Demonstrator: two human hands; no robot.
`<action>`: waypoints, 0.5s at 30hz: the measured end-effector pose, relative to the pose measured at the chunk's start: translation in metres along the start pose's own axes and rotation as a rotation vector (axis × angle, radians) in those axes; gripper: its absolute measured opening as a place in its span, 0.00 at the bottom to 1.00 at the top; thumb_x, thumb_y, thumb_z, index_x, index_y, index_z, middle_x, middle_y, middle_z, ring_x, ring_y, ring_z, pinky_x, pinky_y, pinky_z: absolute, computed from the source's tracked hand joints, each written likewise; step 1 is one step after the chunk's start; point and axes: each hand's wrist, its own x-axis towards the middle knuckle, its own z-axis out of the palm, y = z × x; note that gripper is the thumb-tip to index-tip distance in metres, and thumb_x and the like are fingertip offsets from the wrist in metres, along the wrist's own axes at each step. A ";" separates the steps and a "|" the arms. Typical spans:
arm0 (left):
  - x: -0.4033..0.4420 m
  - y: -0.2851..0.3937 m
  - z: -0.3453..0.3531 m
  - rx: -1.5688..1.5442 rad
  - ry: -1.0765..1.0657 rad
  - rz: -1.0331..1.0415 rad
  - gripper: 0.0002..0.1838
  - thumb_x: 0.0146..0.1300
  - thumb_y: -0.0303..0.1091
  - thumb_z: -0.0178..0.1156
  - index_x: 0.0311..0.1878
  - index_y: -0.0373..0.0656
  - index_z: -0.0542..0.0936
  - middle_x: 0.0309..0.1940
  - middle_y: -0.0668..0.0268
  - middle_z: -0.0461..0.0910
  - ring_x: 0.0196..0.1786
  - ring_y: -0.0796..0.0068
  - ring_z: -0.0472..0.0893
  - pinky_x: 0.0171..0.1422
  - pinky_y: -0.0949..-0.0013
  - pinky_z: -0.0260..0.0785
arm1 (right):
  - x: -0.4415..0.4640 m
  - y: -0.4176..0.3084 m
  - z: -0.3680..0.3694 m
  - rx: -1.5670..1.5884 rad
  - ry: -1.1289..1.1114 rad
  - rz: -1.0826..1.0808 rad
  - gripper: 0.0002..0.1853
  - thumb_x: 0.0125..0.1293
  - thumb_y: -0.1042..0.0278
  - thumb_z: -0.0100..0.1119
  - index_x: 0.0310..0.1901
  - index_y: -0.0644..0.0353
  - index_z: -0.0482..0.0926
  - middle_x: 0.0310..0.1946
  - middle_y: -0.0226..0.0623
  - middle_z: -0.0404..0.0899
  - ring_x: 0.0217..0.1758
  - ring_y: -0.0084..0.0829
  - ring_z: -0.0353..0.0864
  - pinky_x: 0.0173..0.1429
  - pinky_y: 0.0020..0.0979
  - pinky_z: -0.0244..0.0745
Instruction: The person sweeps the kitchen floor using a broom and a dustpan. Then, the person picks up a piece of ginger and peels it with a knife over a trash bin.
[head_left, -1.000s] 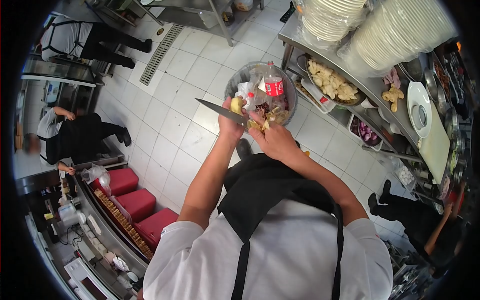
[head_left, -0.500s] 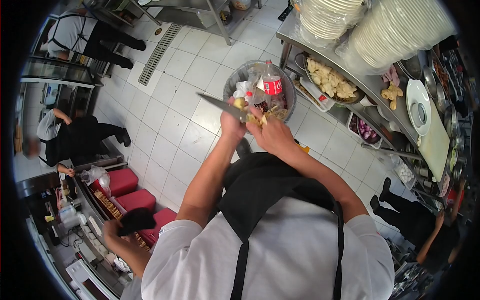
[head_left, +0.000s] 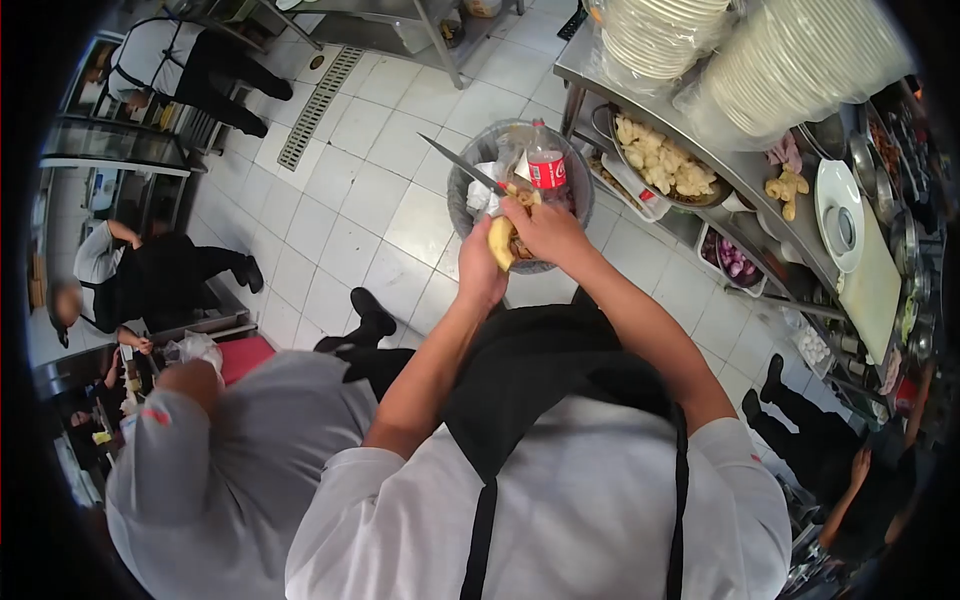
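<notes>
My left hand [head_left: 482, 266] is closed around a partly peeled yellow piece of ginger [head_left: 501, 243], its pale cut side facing up. My right hand [head_left: 550, 234] grips a kitchen knife [head_left: 462, 164] just beyond the ginger, the long blade pointing up and left. Its handle is mostly hidden by my fingers. Both hands are over the near part of a waste bin [head_left: 461, 206] lined with a grey bag. Inside the bin lie a plastic bottle with a red label [head_left: 547, 170], white crumpled plastic and peelings.
On the right, a steel counter [head_left: 735, 168] carries stacks of wrapped white plates [head_left: 800, 65]. Under it sit a bowl of peeled ginger [head_left: 665, 160] and a container of red onions [head_left: 738, 262]. A co-worker in grey [head_left: 280, 450] is close at my left; other people stand farther off.
The knife has swung from across the left hand to beyond the ginger. My left hand has lowered slightly, showing the ginger. A co-worker has moved in close on my left.
</notes>
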 end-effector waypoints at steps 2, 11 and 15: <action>0.009 0.005 -0.010 -0.001 0.046 0.031 0.17 0.73 0.44 0.43 0.46 0.40 0.74 0.36 0.65 0.78 0.31 0.74 0.76 0.28 0.77 0.68 | -0.003 0.003 -0.002 -0.062 0.013 -0.049 0.33 0.69 0.36 0.35 0.55 0.56 0.77 0.32 0.58 0.81 0.39 0.58 0.81 0.48 0.51 0.74; 0.041 0.023 -0.031 -0.044 0.069 0.166 0.20 0.70 0.49 0.51 0.43 0.39 0.74 0.33 0.62 0.77 0.32 0.71 0.75 0.34 0.70 0.70 | -0.053 -0.010 0.008 0.010 0.085 -0.277 0.29 0.70 0.41 0.43 0.65 0.49 0.70 0.30 0.58 0.79 0.39 0.59 0.80 0.45 0.51 0.74; 0.044 0.020 -0.031 -0.034 0.062 0.187 0.19 0.69 0.49 0.52 0.43 0.40 0.74 0.34 0.61 0.77 0.32 0.71 0.76 0.33 0.69 0.71 | -0.055 -0.010 0.007 0.003 0.108 -0.266 0.29 0.69 0.40 0.43 0.65 0.49 0.70 0.30 0.58 0.79 0.38 0.59 0.80 0.45 0.51 0.74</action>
